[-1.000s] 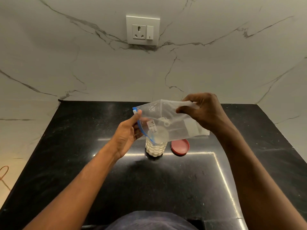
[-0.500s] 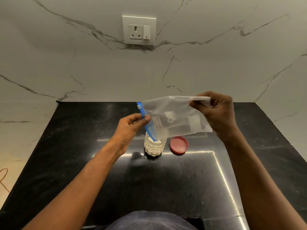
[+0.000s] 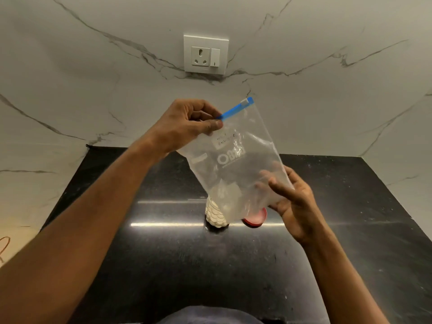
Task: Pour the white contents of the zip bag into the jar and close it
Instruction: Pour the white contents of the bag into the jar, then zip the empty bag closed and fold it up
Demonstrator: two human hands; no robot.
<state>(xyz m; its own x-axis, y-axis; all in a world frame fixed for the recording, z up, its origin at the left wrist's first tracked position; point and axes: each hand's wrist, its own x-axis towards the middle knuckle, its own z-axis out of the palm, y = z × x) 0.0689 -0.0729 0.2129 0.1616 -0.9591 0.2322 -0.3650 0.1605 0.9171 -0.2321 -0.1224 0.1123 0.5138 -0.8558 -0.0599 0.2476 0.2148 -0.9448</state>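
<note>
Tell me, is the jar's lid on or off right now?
Off. The red lid lies on the counter, just right of the jar and partly behind the bag.

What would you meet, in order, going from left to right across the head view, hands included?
left hand → jar → red lid → right hand. The zip bag overlaps them all, so it is left out.
</note>
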